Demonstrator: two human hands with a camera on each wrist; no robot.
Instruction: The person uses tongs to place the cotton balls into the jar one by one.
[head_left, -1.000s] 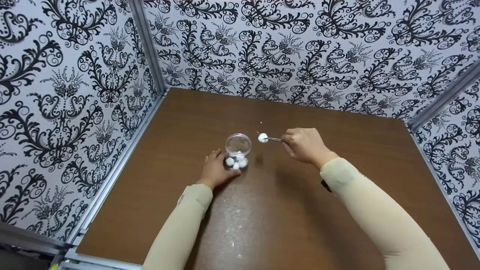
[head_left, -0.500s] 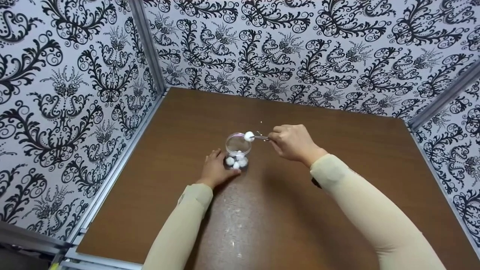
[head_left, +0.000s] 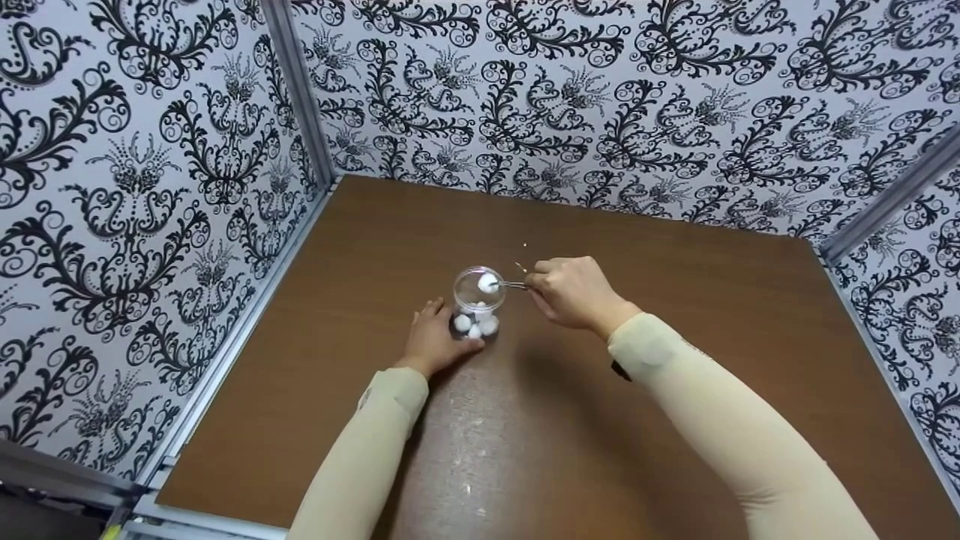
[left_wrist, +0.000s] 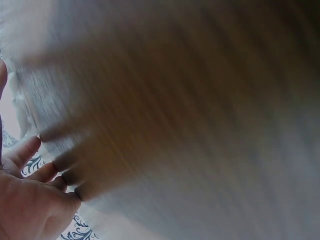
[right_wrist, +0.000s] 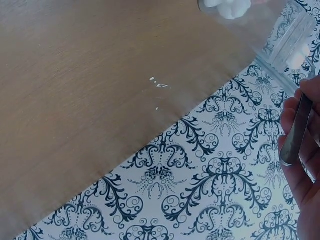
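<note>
A clear jar (head_left: 480, 294) with several white cotton balls (head_left: 475, 325) at its bottom stands on the brown table. My left hand (head_left: 437, 341) grips it low down, thumb in front and fingers at the far left side. In the left wrist view that hand's fingers (left_wrist: 46, 172) show at the left edge. My right hand (head_left: 574, 291) pinches slim metal tweezers (head_left: 514, 284), their tips on one cotton ball (head_left: 487, 283) at the jar's mouth. The right wrist view shows the tweezers' rear end (right_wrist: 295, 142) lying across the fingers, and that ball through the clear jar.
Tiny white bits (right_wrist: 159, 86) lie on the table (head_left: 360, 247) behind and right of the jar. Walls with a black-and-white scroll pattern (head_left: 480, 97) stand along the back and sides, with metal posts (head_left: 298, 90) at the corners.
My right hand has moved left with the tweezers, carrying the cotton ball from right of the jar to over its mouth, then slightly down. My left hand keeps its place on the jar.
</note>
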